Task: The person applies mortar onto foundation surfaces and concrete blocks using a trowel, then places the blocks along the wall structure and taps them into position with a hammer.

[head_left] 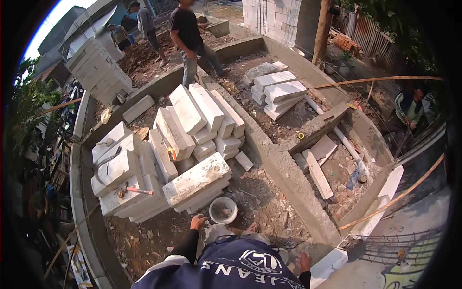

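My left hand [198, 222] hangs beside my left knee, fingers loosely bent and nothing seen in it. A white bucket [224, 210] with a little grey material inside stands on the dirt just beyond it. My right hand [304, 261] is low at my right side, fingers loose and holding nothing visible, near a pale block [329, 265] at the wall edge. Ahead of the left hand lies a stack of white blocks [197, 180], its top one smeared with mortar. A red-handled hammer [139, 191] and a curved handsaw [107, 166] rest on blocks farther left.
Low concrete walls [269, 154] divide the rubble ground. More blocks [279, 89] are piled in the far right bay, and a plank [317, 174] lies in the nearer one. A yellow tape measure [301, 136] sits on a wall. Several people, one in black [185, 31], stand farther off.
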A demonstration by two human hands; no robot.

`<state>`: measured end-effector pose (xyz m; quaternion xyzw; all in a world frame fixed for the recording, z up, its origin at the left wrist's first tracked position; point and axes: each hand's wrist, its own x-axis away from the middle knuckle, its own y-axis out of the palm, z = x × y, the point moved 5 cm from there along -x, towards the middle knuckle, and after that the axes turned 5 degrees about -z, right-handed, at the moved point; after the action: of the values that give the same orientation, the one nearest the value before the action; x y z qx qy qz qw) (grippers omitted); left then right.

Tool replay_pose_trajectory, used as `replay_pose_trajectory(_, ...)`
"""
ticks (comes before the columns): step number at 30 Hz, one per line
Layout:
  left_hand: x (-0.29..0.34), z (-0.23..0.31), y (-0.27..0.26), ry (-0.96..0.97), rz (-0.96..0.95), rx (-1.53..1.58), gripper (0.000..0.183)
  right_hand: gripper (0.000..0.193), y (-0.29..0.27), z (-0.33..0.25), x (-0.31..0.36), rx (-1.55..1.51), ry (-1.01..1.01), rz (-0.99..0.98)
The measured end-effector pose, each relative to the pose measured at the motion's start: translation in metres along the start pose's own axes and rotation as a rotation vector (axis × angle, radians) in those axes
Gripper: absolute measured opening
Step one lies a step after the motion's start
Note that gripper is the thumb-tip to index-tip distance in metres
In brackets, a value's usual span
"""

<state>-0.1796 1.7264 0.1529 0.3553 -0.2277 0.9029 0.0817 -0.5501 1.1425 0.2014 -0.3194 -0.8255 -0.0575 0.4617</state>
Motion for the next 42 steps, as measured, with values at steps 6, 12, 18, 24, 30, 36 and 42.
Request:
replay_pose_trajectory(6, 0.01, 0.077, -0.02, 0.056, 0.089, 0.102, 0.057, 0.039, -0.043, 0.092, 0.024, 0.162, -0.201, -0.086)
replay_pose_trajectory(12, -0.043, 0.07, -0.008, 0.008, 0.109, 0.064, 0.056, 0.041, -0.051, 0.23, 0.036, 0.084, 0.167, 0.057)
replay_pose_trajectory(18, -0.057, 0.109, 0.067, 0.075, 0.061, -0.078, 0.054, 0.048, -0.016, 0.162, 0.054, 0.573, -0.004, 0.1)
replay_pose_trajectory(24, -0.059, 0.16, 0.106, 0.162, -0.115, -0.072, 0.059, 0.042, -0.023, 0.159, 0.013, 0.861, -0.174, 0.031)
replay_pose_trajectory(30, -0.138, 0.136, 0.073, 0.049, -0.086, -0.026, 0.053, 0.032, 0.005, 0.015, -0.013, -0.033, 0.1, 0.111)
replay_pose_trajectory(36, -0.178, 0.174, 0.052, 0.068, -0.168, -0.12, 0.053, 0.039, 0.012, -0.099, -0.129, 0.105, -0.055, 0.195)
replay_pose_trajectory(42, -0.2, 0.285, 0.047, -0.132, -0.069, 0.189, 0.074, 0.039, 0.084, -0.245, -0.202, 0.514, -0.007, -0.015)
